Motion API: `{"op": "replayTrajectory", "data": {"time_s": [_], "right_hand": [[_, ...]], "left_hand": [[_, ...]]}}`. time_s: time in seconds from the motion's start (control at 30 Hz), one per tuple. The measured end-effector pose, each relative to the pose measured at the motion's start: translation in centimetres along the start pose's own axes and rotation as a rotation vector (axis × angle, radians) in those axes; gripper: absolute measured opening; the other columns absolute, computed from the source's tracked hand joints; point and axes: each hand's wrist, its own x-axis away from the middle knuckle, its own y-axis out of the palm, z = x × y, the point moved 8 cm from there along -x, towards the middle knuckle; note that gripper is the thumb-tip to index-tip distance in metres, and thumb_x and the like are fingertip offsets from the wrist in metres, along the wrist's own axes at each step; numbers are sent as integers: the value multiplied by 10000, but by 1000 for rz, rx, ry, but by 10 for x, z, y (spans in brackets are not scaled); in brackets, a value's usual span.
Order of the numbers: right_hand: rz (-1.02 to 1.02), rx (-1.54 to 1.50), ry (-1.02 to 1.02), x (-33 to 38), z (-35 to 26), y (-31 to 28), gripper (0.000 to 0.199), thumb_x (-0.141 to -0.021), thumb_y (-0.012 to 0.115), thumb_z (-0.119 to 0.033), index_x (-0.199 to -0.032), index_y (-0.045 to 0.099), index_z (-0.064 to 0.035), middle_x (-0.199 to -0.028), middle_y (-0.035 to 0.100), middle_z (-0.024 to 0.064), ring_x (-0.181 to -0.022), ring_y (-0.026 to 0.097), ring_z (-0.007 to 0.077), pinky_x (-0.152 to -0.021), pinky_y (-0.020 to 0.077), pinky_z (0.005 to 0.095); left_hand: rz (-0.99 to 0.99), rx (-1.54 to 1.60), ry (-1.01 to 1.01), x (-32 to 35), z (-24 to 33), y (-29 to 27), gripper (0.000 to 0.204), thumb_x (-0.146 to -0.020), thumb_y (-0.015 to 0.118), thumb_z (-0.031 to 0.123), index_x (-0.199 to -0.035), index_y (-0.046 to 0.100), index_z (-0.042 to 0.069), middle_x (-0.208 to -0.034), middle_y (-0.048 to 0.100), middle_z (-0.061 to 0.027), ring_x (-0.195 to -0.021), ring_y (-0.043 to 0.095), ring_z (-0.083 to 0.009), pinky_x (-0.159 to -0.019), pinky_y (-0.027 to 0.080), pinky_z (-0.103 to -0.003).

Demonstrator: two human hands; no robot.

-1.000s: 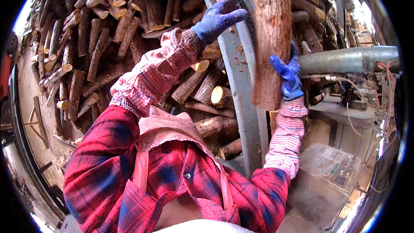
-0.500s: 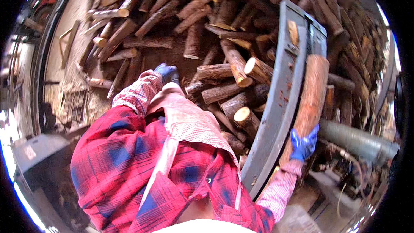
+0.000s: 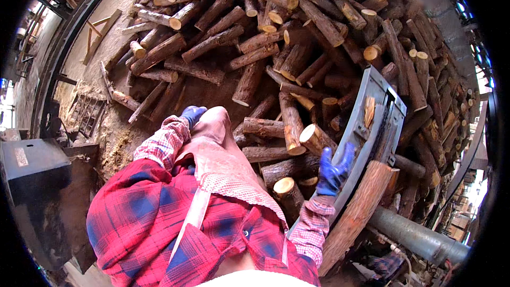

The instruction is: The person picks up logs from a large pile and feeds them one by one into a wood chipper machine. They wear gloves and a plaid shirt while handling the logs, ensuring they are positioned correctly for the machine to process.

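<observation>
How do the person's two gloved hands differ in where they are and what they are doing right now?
The right hand is raised with fingers spread, against the grey metal frame beside the upright log. The left hand sits low by the person's knee, fingers curled, holding nothing visible. Both wear blue gloves and plaid sleeves.

Single head-worn fisheye view, steeply downward over the person's own chest, close to the log pile (image 3: 297, 48) ahead.

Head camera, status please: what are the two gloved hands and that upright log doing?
Right hand open, fingers spread against the grey metal frame. Left hand down by the knee, grip unclear. Upright log leaning unheld beside frame. Log pile ahead.
</observation>
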Motion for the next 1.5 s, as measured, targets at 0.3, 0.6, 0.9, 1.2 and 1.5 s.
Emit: {"op": "replayTrajectory", "data": {"time_s": [0.3, 0.6, 0.9, 1.2, 1.5], "right_hand": [[-148, -285, 140, -168, -6, 132, 753, -785, 721, -263, -1371, 362, 45, -1392, 411, 217, -1282, 411, 343, -1077, 323, 425], [11, -1077, 399, -588, 73, 364, 519, -980, 433, -217, -1426, 237, -37, -1365, 402, 175, -1177, 521, 307, -1001, 455, 362], [-232, -1080, 833, -737, 34, 468, 678, -773, 663, -541, -1301, 503, -147, -1247, 554, 98, -1068, 546, 305, -840, 466, 507], [313, -148, -205, -625, -123, 391, 830, -713, 786, -284, -1369, 350, -20, -1271, 471, 161, -1207, 413, 309, -1059, 297, 418], [-282, -615, -26, -486, -174, 414, 750, -768, 759, -301, -1346, 378, -14, -1208, 505, 117, -1108, 486, 261, -1014, 354, 366]], "left_hand": [[-321, 141, -53, -206, 83, -8, 363, -837, 638, 421, -704, 646, 84, -623, 579, -29, -532, 509, -157, -488, 407, -317], [-304, 365, -23, -391, 255, -43, 368, -833, 648, 367, -980, 678, 31, -777, 628, -33, -693, 562, -134, -631, 468, -299], [-368, 593, -9, -465, 227, -123, 405, -853, 668, 356, -1099, 621, 38, -872, 599, 1, -782, 520, -90, -687, 453, -259], [-864, 1354, -79, -608, 585, -75, 479, -825, 595, 573, -1015, 563, 134, -828, 550, -37, -742, 534, -212, -634, 452, -339], [-571, 1151, 263, -582, 618, -81, 462, -863, 587, 447, -1123, 539, 68, -948, 574, -48, -850, 551, -210, -773, 452, -332]]}}
